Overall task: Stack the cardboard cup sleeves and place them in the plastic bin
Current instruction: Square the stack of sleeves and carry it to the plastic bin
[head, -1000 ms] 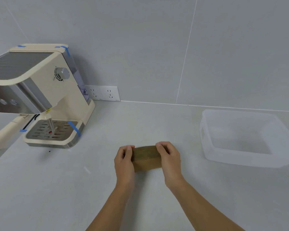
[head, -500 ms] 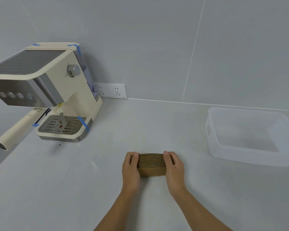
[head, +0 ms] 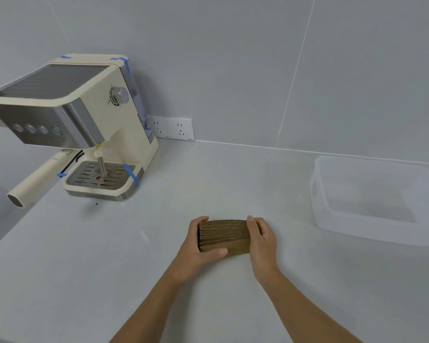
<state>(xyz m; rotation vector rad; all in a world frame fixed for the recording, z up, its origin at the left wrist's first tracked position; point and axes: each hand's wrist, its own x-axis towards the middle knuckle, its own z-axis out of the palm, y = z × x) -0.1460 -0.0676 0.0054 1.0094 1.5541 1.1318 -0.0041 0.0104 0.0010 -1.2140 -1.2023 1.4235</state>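
A stack of brown cardboard cup sleeves (head: 224,235) stands on edge on the white counter, its corrugated edges facing up. My left hand (head: 196,246) grips its left end, thumb across the front face. My right hand (head: 263,237) presses against its right end. Both hands squeeze the stack between them. The translucent plastic bin (head: 352,221) sits at the right, well apart from the stack, and looks empty.
A cream espresso machine (head: 84,125) with blue tape strips stands at the back left, its portafilter handle (head: 35,180) jutting toward the left counter edge. A wall socket strip (head: 174,128) sits behind it. Grey tiled wall bounds the counter (head: 233,174) at the back.
The stack has been turned up on edge so its corrugated edges now show from above. My left thumb has moved across the front face. The view has shifted slightly left.
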